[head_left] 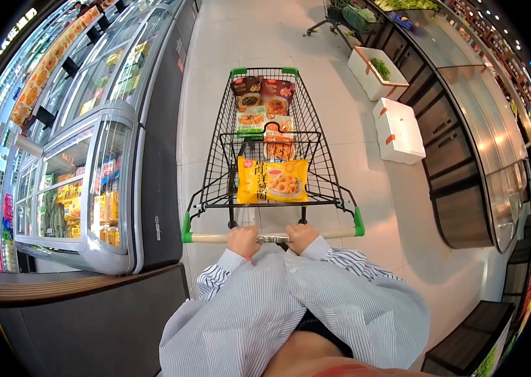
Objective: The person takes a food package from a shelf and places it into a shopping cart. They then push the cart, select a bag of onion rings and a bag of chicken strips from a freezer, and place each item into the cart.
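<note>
Both of my hands grip the pale handlebar [213,238] of a black wire shopping cart [218,147] with green corner pieces. My left hand [243,241] is closed around the bar left of its middle, and my right hand [302,239] is closed around it just to the right. A yellow food bag [272,181] lies in the cart's near section. Farther forward are two dark red food packets [277,97], a clear and green packet [250,122] and a red and white packet [279,147]. The wire partly covers these.
Glass-fronted freezers [111,182] line the left side. On the right stand white foam boxes [399,131], one with greens inside, beside a curved display counter [466,157]. Another cart [334,22] is ahead at the right. Tiled floor [206,56] runs forward.
</note>
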Action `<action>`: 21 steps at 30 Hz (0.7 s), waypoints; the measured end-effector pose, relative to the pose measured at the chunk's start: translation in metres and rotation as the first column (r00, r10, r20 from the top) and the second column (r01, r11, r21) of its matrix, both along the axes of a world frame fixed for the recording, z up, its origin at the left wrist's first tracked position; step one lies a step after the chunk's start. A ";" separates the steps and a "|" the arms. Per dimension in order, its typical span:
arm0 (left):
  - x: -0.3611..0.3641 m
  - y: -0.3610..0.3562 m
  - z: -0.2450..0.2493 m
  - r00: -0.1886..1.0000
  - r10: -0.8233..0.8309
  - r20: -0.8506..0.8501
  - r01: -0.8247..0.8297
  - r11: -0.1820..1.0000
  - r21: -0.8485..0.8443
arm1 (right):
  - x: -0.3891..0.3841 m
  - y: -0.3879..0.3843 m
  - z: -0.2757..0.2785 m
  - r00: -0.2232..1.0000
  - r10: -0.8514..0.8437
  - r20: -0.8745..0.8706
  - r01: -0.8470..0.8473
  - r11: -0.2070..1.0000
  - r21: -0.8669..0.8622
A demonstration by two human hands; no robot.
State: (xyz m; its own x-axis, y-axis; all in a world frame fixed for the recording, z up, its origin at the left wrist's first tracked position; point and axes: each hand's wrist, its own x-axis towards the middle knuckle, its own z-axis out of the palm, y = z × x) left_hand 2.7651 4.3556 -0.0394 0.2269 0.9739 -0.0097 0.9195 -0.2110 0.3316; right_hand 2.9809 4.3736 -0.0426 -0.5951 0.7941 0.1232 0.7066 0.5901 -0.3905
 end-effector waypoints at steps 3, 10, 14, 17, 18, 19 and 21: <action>-0.022 0.083 0.025 1.000 0.004 -0.022 -0.004 1.000 -0.018 | -0.025 0.086 0.022 1.000 -0.013 0.009 0.014 0.996 -0.086; -0.056 0.259 0.054 0.999 -0.037 0.000 0.037 0.998 -0.059 | -0.061 0.255 0.035 0.994 -0.064 0.087 0.068 0.997 -0.042; -0.068 0.369 0.032 0.997 -0.071 0.024 0.070 0.997 0.039 | -0.072 0.360 0.034 0.989 -0.120 0.091 0.121 0.993 -0.006; -0.091 0.424 0.043 0.993 -0.115 -0.036 0.111 0.989 -0.094 | -0.094 0.414 0.040 0.986 -0.152 0.076 0.153 0.988 -0.005; -0.098 0.438 0.045 0.986 -0.160 -0.040 0.153 0.980 -0.128 | -0.100 0.423 0.040 0.985 -0.161 0.061 0.163 0.986 -0.021; -0.104 0.458 0.046 0.983 -0.183 -0.021 0.179 0.976 -0.123 | -0.105 0.442 0.038 0.985 -0.145 0.094 0.149 0.988 -0.035; -0.124 0.522 0.036 0.955 -0.291 -0.051 0.277 0.942 -0.190 | -0.118 0.495 0.030 0.976 -0.136 0.171 0.152 0.985 -0.083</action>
